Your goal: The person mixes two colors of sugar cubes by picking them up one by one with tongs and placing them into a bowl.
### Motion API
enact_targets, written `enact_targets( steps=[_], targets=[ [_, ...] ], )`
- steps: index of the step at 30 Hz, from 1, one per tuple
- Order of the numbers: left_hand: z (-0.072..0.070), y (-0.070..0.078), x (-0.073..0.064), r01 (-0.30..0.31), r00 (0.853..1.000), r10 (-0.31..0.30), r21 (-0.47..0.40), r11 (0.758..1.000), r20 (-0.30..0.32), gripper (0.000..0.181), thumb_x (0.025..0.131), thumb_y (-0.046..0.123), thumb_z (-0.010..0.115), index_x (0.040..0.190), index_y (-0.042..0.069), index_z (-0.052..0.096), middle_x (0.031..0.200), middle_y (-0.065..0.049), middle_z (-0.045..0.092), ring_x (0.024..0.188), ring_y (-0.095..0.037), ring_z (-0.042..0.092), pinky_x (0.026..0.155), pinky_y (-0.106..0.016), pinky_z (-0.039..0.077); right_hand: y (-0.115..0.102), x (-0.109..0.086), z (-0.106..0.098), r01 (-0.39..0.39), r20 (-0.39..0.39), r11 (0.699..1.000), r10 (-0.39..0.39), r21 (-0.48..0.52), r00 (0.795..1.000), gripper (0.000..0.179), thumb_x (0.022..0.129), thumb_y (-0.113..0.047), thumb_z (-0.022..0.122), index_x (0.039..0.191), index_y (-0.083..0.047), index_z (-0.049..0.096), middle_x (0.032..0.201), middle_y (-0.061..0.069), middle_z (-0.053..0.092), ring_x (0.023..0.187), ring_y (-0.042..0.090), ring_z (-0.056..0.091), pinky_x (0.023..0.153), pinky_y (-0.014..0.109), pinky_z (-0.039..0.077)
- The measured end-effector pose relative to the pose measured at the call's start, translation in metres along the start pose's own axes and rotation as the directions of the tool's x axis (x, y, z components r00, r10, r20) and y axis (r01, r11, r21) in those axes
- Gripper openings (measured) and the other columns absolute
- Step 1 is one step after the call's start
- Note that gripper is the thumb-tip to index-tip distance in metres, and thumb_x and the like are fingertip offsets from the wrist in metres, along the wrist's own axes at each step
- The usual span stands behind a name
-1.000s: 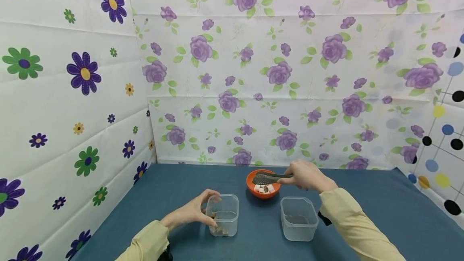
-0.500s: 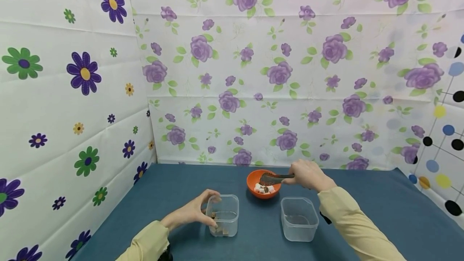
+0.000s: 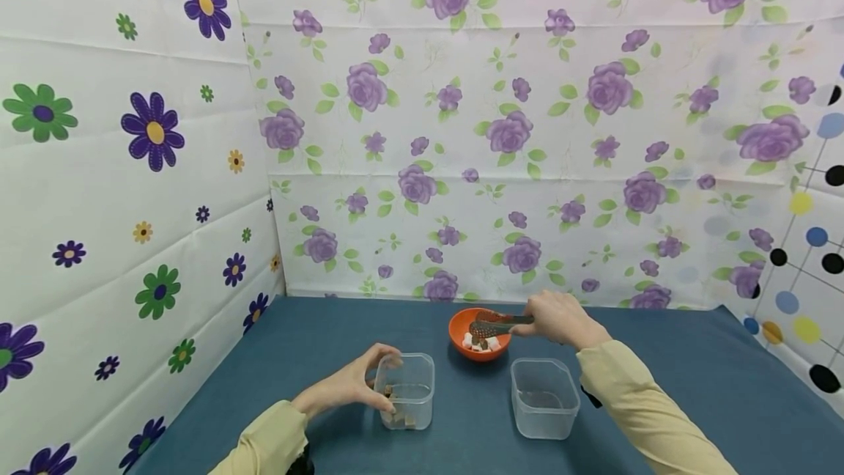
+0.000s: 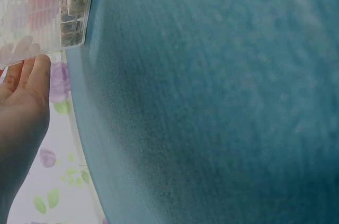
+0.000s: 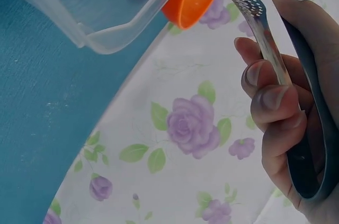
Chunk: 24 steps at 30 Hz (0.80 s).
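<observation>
My left hand (image 3: 349,389) holds a clear plastic container (image 3: 422,396) by its left side, thumb at the front and fingers behind. Several brown cubes (image 4: 74,1) lie in its bottom, seen through the wall in the left wrist view. With my right hand (image 3: 560,319) I grip a pair of perforated metal tongs (image 5: 254,12) by the dark handles. The tongs' two heads stand apart over the orange bowl (image 3: 480,356). White and pinkish cubes (image 3: 493,343) and at least one brown cube sit in that bowl, partly hidden by the tongs.
A second clear plastic container (image 3: 543,420) stands right of the first, in front of and below my right forearm. All stand on a blue tablecloth (image 3: 343,328). Flower-patterned sheets (image 3: 422,130) rise behind the table and along both sides.
The tongs have shifted slightly right over the bowl, and their two heads have spread apart. The left hand and both containers stay where they were.
</observation>
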<state>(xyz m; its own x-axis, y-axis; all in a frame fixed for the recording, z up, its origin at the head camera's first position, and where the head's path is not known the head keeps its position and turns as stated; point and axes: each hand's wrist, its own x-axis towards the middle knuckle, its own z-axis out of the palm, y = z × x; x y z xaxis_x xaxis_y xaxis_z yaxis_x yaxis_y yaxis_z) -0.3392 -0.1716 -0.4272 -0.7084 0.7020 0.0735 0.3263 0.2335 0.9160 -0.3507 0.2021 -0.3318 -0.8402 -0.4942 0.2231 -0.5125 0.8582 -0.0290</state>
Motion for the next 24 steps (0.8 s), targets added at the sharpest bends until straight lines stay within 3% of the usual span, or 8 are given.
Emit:
enact_targets(
  steps=[9, 16, 24],
  targets=[
    [0.000, 0.001, 0.000, 0.002, 1.000, -0.002, 0.001, 1.000, 0.002, 0.066, 0.081, 0.018, 0.070, 0.134, 0.007, 0.031, 0.132, -0.014, 0.034, 0.126, -0.033, 0.025, 0.090, -0.056, 0.030, -0.018, 0.002, -0.007, 0.109, -0.057, 0.994, -0.108, 0.012, 0.993, 0.040, 0.078, -0.042, 0.068, 0.050, -0.020, 0.051, 0.044, -0.011, 0.026, 0.039, 0.003, 0.026, 0.038, 0.021, 0.018],
    [0.001, 0.001, -0.002, 0.008, 1.000, -0.008, -0.011, 1.000, -0.002, 0.067, 0.082, 0.017, 0.070, 0.134, 0.005, 0.030, 0.132, -0.012, 0.035, 0.126, -0.033, 0.025, 0.090, -0.056, 0.030, -0.040, 0.003, -0.012, 0.201, -0.053, 0.977, -0.198, 0.063, 0.979, 0.044, 0.080, -0.039, 0.067, 0.048, -0.018, 0.045, 0.044, -0.012, 0.020, 0.038, 0.002, 0.021, 0.040, 0.021, 0.014],
    [0.000, 0.002, 0.000, 0.021, 1.000, -0.021, -0.015, 1.000, -0.007, 0.068, 0.081, 0.016, 0.070, 0.134, 0.003, 0.029, 0.132, -0.012, 0.033, 0.127, -0.034, 0.022, 0.091, -0.057, 0.029, -0.060, 0.004, -0.013, 0.277, -0.051, 0.952, -0.272, 0.134, 0.961, 0.040, 0.083, -0.037, 0.065, 0.051, -0.018, 0.050, 0.046, -0.012, 0.021, 0.039, 0.003, 0.021, 0.041, 0.021, 0.016]
  ],
)
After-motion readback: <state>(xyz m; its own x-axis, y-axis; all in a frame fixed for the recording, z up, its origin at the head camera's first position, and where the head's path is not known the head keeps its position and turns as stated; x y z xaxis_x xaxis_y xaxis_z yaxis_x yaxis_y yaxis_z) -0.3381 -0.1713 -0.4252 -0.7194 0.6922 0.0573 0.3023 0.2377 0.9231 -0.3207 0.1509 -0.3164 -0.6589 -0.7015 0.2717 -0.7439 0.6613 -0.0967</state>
